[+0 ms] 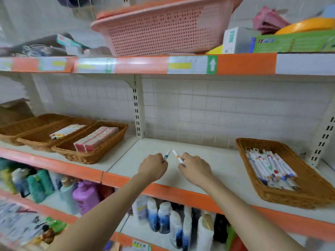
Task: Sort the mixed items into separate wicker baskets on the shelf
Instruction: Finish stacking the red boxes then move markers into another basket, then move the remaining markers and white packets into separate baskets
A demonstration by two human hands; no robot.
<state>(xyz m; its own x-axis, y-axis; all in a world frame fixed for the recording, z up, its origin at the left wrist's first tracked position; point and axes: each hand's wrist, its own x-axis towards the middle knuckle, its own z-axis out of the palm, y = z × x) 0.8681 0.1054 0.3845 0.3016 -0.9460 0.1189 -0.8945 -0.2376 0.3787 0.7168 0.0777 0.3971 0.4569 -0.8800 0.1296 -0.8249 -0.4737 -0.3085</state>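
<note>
Pens (272,171) in right wicker basket (308,189)

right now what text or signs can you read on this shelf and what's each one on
White up arrow on a green square, no words: shelf-edge label.
Blue characters on the green box: blurred, unreadable.
Print on the white box: too small to read.
Shelf-edge price tags: blurred, unreadable.
Bottles on the lower shelf: labels unreadable.
Pens in the left hand and right hand: no legible print.

Single head view, close, facing forward and slightly down onto middle shelf (208,171)
</note>
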